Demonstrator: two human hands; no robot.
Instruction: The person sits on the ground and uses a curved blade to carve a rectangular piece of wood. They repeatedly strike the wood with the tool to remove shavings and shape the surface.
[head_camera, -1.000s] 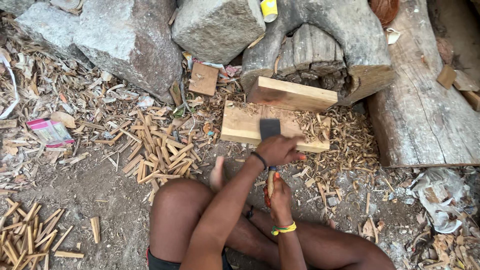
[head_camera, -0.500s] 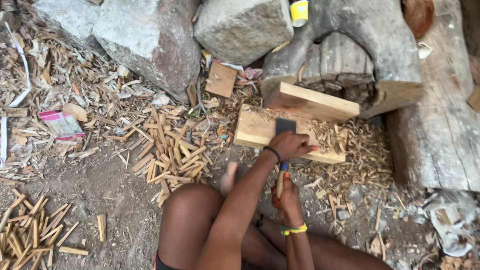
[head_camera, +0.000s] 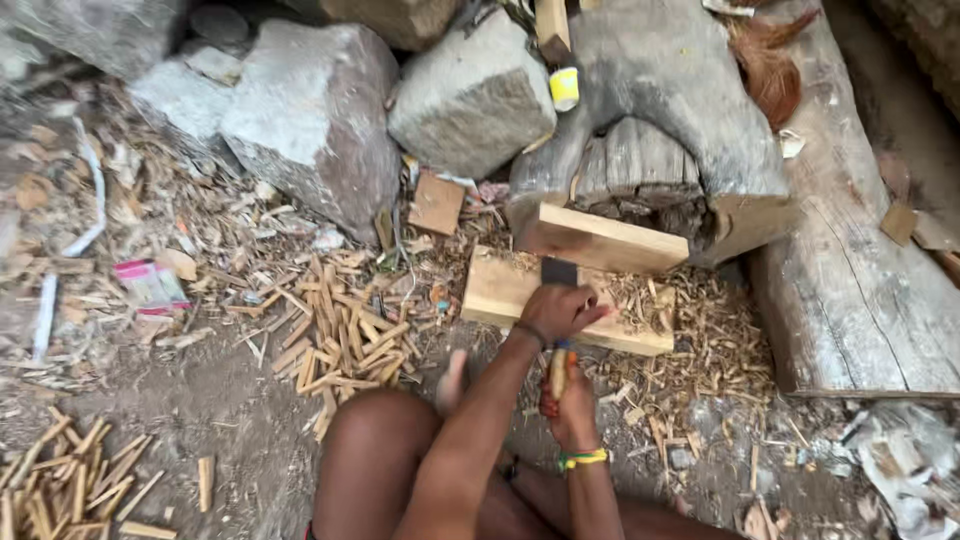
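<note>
From the head camera, take the pale wooden board (head_camera: 500, 290) lying flat on the dirt as your marker. Your left hand (head_camera: 560, 310) rests over its near edge, curled shut around the top of a dark flat blade (head_camera: 558, 271) that stands upright on the board. Your right hand (head_camera: 570, 395) sits just below the board's near edge, fingers closed around a short wooden stick (head_camera: 558, 372) held upright, with a yellow-green band (head_camera: 583, 459) on that wrist. A second plank (head_camera: 600, 240) lies just behind the board, propped against a grey hollowed stump (head_camera: 650, 170). Shavings (head_camera: 700, 320) are strewn over the board's right end and the ground beside it. To the left of the board lies a loose pile of split wooden sticks (head_camera: 340, 335), and further left a small pink packet (head_camera: 150, 283). A small square wood offcut (head_camera: 437, 205) leans just behind the board's left corner, against large grey rocks (head_camera: 320, 120). A heavy log (head_camera: 850, 280) runs along the board's right side.
</note>
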